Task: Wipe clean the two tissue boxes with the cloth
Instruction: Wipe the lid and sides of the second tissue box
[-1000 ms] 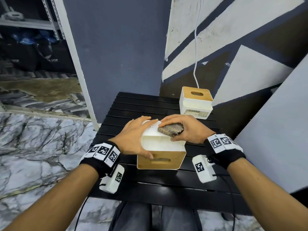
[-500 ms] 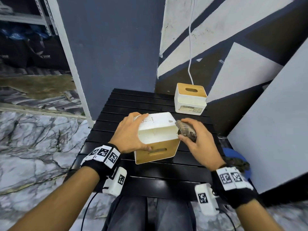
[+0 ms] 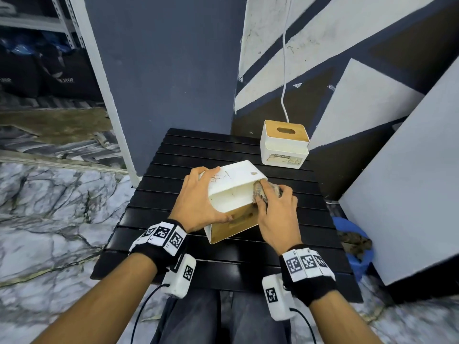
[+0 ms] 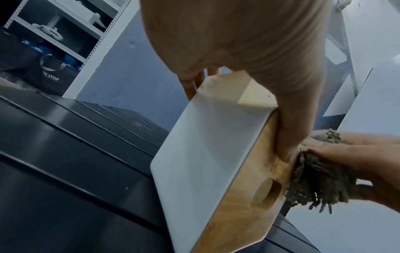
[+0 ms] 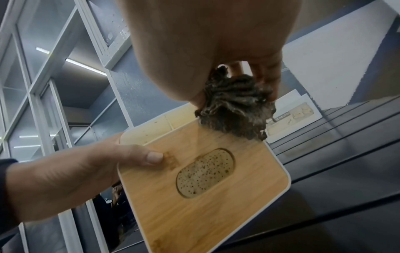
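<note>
In the head view the right hand [image 3: 274,214] covers the right side of the near tissue box [image 3: 232,192], and most of the cloth [image 3: 260,192] is buried under its fingers; only a ragged edge shows. The left hand [image 3: 198,202] hides the box's left wall. The label on the far tissue box [image 3: 284,145] at upper centre is too small to read. A blue tub [image 3: 347,234] at right is partly cut off by a white panel [image 3: 409,194]. Both forearms run off the lower frame edge. In the left wrist view the palm fills the upper frame, and the box's lower corner is cut off by the bottom edge.
</note>
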`<state>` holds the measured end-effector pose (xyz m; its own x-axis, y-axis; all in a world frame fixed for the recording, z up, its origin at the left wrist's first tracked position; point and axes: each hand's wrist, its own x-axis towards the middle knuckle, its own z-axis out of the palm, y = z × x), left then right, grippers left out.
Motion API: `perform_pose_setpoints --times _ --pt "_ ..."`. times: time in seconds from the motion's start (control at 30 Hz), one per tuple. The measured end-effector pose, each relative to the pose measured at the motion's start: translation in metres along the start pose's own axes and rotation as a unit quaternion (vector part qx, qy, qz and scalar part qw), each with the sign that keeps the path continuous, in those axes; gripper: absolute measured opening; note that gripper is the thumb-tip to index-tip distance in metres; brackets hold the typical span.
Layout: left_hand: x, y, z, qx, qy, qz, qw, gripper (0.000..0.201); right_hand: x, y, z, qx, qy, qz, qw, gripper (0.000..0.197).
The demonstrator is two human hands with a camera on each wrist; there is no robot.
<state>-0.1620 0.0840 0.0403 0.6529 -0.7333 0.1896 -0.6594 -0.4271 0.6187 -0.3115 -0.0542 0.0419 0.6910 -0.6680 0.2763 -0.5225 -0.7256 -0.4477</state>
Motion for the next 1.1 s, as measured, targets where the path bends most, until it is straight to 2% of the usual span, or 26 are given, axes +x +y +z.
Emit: perform_pose_setpoints --times 0.17,0.3,0.37,0.43,0.57,0.73,0.83,0.97,1.1 --pt "0.001 -0.002 0.005 -0.010 0.018 0.003 1.000 0.123 -0.001 -0.018 0.007 -0.040 0.017 -0.051 0.998 0.041" --pt "-0.001 -0.003 0.005 -0.011 0.017 0.006 1.000 0.124 -0.008 -0.020 0.001 -0.060 0.001 -0.098 0.993 0.043" --pt "-0.001 -0.002 0.004 -0.011 0.013 0.007 1.000 0.125 -0.002 -0.010 -0.003 -0.084 -0.008 -0.085 0.993 0.045" --pt "-0.002 -0.002 0.005 -0.013 0.009 0.004 1.000 0.125 0.005 -0.002 -0.005 -0.077 -0.002 -0.042 0.996 0.046" --pt "-0.001 -0.001 0.007 -0.018 0.015 0.002 1.000 0.125 0.007 -0.012 0.001 -0.087 0.012 -0.011 0.996 0.043" --pt "-0.001 -0.003 0.008 -0.035 0.018 0.004 0.999 0.124 -0.003 -0.036 0.009 -0.084 0.018 -0.082 0.993 0.031" --pt "-0.003 -0.003 0.006 -0.037 0.010 0.006 0.999 0.125 -0.006 -0.028 0.004 -0.090 -0.003 -0.112 0.990 0.036" --pt "-0.002 -0.002 0.004 -0.027 0.002 0.001 1.000 0.125 0.004 -0.006 -0.004 -0.112 0.002 -0.051 0.992 0.043" --pt "-0.002 0.001 0.005 -0.026 0.007 -0.001 1.000 0.125 0.011 -0.012 0.002 -0.095 0.007 -0.021 0.995 0.043"
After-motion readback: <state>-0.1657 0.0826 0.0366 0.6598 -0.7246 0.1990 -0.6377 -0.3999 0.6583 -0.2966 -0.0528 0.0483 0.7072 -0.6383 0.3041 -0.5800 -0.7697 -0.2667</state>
